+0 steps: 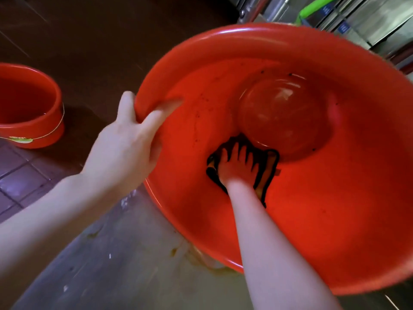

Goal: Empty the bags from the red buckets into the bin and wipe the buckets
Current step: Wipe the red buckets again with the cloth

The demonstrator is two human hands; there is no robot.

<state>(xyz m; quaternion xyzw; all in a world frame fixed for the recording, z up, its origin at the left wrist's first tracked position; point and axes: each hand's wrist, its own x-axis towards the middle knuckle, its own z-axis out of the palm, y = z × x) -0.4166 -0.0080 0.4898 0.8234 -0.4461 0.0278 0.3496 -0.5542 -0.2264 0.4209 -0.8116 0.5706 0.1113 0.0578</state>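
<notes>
A big red bucket [335, 198] is tilted toward me and fills the right side of the view. My left hand [127, 142] grips its left rim, thumb outside and fingers curled over the edge. Deep inside, my right hand [238, 165] presses a dark cloth with a yellow side [269, 166] against the inner wall, just below the round bottom. Fingers are spread flat on the cloth. Small dark specks dot the inner wall. A second red bucket [33, 108] stands upright on the floor at the far left.
Dark brown floor [93, 41] lies behind the buckets, grey stained floor [125, 253] below with yellowish smears under the big bucket. Steel cabinets [368, 21] and a green handle [312, 7] stand at the top right. Tiled floor shows at the left edge.
</notes>
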